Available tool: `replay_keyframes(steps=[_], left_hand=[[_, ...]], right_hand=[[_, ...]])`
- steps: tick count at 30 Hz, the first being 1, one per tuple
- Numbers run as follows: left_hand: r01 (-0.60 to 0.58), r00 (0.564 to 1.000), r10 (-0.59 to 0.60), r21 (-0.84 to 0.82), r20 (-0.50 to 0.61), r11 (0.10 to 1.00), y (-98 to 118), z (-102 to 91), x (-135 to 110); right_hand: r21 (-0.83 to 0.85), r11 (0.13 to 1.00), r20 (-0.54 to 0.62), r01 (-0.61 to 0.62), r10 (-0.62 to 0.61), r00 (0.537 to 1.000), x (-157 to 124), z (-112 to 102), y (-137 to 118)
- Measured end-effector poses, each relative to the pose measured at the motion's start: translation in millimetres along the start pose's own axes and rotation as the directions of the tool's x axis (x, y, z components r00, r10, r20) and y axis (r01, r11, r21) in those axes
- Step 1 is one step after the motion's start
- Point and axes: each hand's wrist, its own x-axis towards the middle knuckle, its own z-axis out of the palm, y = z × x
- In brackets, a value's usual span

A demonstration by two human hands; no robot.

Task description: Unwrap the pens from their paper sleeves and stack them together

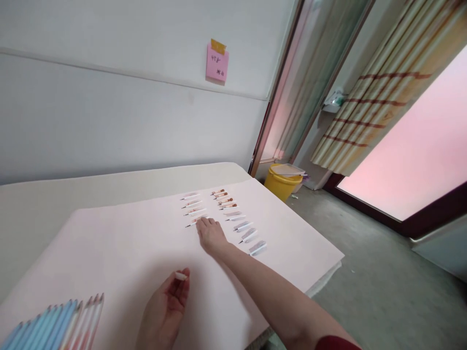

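Note:
My left hand (166, 306) is raised above the white sheet, thumb and forefinger pinching a small white piece (180, 275); its far end is hidden in the fingers. My right hand (211, 236) reaches forward, palm down, with its fingers close together on the end of a slim white, dark-tipped pen piece (191, 223). This piece is the nearest of a row of similar pieces (194, 212). Beside it, a second row holds pieces with brown figure-shaped parts (226, 201) and others with greyish clear parts (250, 235).
Blue pencil-like sticks (54, 321) and white-and-pink ones (89, 321) lie side by side at the lower left. The sheet (120, 238) covers a table against a pale wall. A yellow bin (280, 184) stands beyond the right corner. A pink note (217, 63) is taped up.

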Motion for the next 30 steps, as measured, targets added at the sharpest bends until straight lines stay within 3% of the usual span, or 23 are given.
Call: replay_keyframes(steps=[6, 24, 30], left_hand=[[0.015, 1.0, -0.015, -0.015, 0.009, 1.0, 0.7, -0.5, 2.0], [0.014, 1.0, -0.014, -0.01, -0.01, 1.0, 1.1, 1.0, -1.4], [0.007, 1.0, -0.006, 0.041, -0.025, 0.999, 2.5, 0.7, 3.0]], right_hand=[[-0.052, 0.999, 0.015, 0.016, -0.015, 1.0, 4.8, 9.7, -2.5], [-0.071, 0.997, 0.05, -0.034, 0.038, 0.998, 12.3, 4.4, -0.8], [-0.014, 0.993, 0.064, -0.116, 0.117, 0.991, -22.1, -19.3, -6.0]])
